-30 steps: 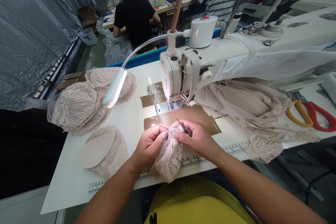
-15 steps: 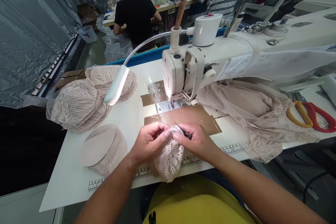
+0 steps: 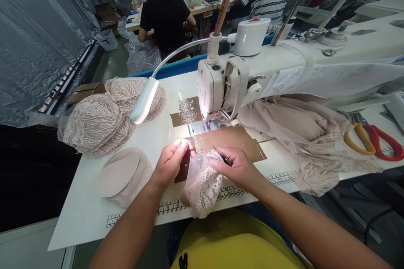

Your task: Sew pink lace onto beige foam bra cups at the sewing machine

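Observation:
A pale pink lace piece with a sheer mesh side [image 3: 203, 185] hangs over the table's front edge. My right hand [image 3: 238, 166] is closed on its upper edge and also holds small dark thread snips [image 3: 223, 156], their tip pointing up and left. My left hand [image 3: 172, 162] is pinched just left of the lace piece's top; whatever its fingertips grip is too small to make out. Just beyond both hands is the sewing machine [image 3: 217, 88], its needle area lit, with brown tape [image 3: 227, 138] on the bed in front.
Stacked lace cups [image 3: 94, 124] lie at the left, with a smooth oval pad on lace [image 3: 121, 174] nearer me. A lamp [image 3: 144, 101] arches over the table. Gathered mesh fabric [image 3: 293, 122] and red-and-yellow-handled scissors [image 3: 375, 141] lie right. Two people [image 3: 166, 17] sit beyond.
My left hand has drawn away to the left from the lace piece's top edge, opening a gap between the hands. My right hand stays nearly in place with the snips and lace.

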Demonstrator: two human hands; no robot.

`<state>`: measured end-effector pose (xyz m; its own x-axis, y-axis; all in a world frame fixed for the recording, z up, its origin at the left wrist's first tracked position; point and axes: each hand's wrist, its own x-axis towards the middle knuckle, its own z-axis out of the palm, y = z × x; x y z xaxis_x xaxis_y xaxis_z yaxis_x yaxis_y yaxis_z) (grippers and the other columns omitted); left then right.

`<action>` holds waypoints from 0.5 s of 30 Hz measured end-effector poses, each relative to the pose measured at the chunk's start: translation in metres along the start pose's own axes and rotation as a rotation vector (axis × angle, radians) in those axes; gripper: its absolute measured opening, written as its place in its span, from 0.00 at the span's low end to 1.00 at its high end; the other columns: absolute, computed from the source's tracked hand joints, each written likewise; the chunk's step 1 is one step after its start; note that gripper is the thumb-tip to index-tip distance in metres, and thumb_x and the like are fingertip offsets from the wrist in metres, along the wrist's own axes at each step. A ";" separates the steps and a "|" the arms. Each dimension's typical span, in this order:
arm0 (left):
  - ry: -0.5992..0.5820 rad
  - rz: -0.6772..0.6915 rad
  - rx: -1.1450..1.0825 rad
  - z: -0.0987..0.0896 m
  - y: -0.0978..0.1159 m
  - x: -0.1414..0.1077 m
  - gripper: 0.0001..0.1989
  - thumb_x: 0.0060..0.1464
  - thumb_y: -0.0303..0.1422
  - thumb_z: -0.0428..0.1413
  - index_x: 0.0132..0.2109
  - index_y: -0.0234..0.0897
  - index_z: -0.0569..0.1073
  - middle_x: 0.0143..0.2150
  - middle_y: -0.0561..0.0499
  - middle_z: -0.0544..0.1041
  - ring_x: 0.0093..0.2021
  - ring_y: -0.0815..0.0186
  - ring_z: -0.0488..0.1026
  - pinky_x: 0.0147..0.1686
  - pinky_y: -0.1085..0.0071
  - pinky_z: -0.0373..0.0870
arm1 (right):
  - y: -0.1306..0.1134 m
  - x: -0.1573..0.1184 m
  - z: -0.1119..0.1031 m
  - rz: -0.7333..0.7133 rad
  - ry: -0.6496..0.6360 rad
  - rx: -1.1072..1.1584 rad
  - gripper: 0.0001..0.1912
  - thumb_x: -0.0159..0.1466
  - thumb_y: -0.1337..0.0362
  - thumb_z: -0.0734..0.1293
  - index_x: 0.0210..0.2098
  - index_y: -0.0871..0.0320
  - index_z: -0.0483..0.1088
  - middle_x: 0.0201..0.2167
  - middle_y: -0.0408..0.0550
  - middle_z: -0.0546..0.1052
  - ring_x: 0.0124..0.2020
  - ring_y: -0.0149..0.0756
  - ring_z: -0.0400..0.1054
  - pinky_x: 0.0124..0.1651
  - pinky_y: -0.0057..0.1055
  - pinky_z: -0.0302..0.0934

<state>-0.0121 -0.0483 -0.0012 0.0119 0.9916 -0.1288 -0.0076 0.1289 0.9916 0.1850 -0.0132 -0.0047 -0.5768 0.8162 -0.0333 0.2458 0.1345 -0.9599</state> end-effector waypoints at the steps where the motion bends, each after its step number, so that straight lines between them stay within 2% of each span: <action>1: -0.019 -0.004 -0.010 0.001 -0.001 0.001 0.13 0.61 0.39 0.48 0.37 0.35 0.71 0.34 0.49 0.74 0.30 0.69 0.67 0.30 0.73 0.65 | 0.000 0.000 0.000 -0.020 0.002 0.005 0.13 0.59 0.59 0.62 0.22 0.58 0.62 0.20 0.40 0.61 0.24 0.29 0.56 0.27 0.26 0.52; 3: -0.100 0.016 -0.013 0.003 -0.004 0.001 0.13 0.61 0.38 0.49 0.45 0.35 0.72 0.43 0.46 0.74 0.39 0.65 0.71 0.41 0.69 0.68 | -0.002 -0.001 -0.001 -0.079 -0.010 0.037 0.10 0.60 0.60 0.63 0.25 0.59 0.66 0.22 0.40 0.66 0.25 0.30 0.60 0.29 0.26 0.55; 5: -0.239 0.040 0.010 0.004 -0.005 0.000 0.16 0.60 0.37 0.50 0.53 0.37 0.70 0.51 0.43 0.72 0.50 0.60 0.69 0.51 0.64 0.65 | -0.004 -0.002 -0.001 -0.139 -0.028 0.071 0.08 0.61 0.62 0.62 0.30 0.59 0.71 0.26 0.42 0.71 0.29 0.32 0.64 0.33 0.27 0.58; 7: -0.372 0.051 0.057 0.005 -0.005 -0.002 0.20 0.59 0.38 0.52 0.57 0.38 0.67 0.54 0.42 0.70 0.53 0.57 0.68 0.52 0.63 0.65 | -0.006 -0.003 -0.001 -0.167 -0.018 0.087 0.09 0.61 0.63 0.62 0.34 0.58 0.74 0.30 0.44 0.75 0.32 0.33 0.67 0.36 0.28 0.60; 9: -0.427 0.054 0.129 0.004 -0.004 -0.004 0.19 0.57 0.38 0.55 0.54 0.37 0.69 0.50 0.43 0.71 0.48 0.58 0.70 0.46 0.66 0.68 | -0.006 -0.004 -0.001 -0.146 0.018 0.082 0.10 0.61 0.63 0.62 0.36 0.58 0.75 0.31 0.45 0.76 0.32 0.34 0.68 0.36 0.29 0.61; 10: -0.422 0.059 0.168 0.003 -0.003 -0.004 0.15 0.56 0.38 0.55 0.49 0.36 0.71 0.45 0.45 0.73 0.43 0.61 0.71 0.41 0.69 0.68 | -0.006 -0.005 -0.001 -0.119 0.040 0.072 0.11 0.60 0.63 0.62 0.38 0.59 0.75 0.31 0.45 0.77 0.31 0.34 0.68 0.35 0.29 0.62; 11: -0.402 0.064 0.209 0.002 -0.003 -0.004 0.11 0.57 0.38 0.54 0.42 0.35 0.72 0.39 0.47 0.73 0.37 0.64 0.70 0.36 0.71 0.67 | -0.006 -0.006 -0.002 -0.087 0.063 0.056 0.12 0.60 0.62 0.62 0.39 0.59 0.75 0.31 0.46 0.77 0.31 0.34 0.69 0.34 0.29 0.62; 13: -0.337 0.072 0.266 0.000 -0.003 -0.003 0.13 0.58 0.38 0.52 0.30 0.34 0.70 0.28 0.52 0.67 0.28 0.70 0.64 0.29 0.74 0.62 | -0.004 -0.008 -0.006 -0.027 0.113 0.019 0.13 0.59 0.62 0.62 0.39 0.59 0.75 0.33 0.47 0.78 0.33 0.36 0.70 0.35 0.30 0.64; 15: -0.261 0.056 0.272 -0.001 -0.003 -0.001 0.14 0.58 0.39 0.52 0.28 0.34 0.67 0.26 0.54 0.64 0.26 0.71 0.61 0.26 0.75 0.59 | -0.001 -0.010 -0.013 0.021 0.184 -0.031 0.12 0.59 0.61 0.63 0.38 0.58 0.74 0.35 0.47 0.78 0.35 0.38 0.72 0.38 0.32 0.66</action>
<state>-0.0133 -0.0498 -0.0043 0.2739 0.9563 -0.1022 0.2497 0.0320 0.9678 0.2006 -0.0138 0.0000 -0.4198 0.9076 0.0012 0.2817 0.1315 -0.9505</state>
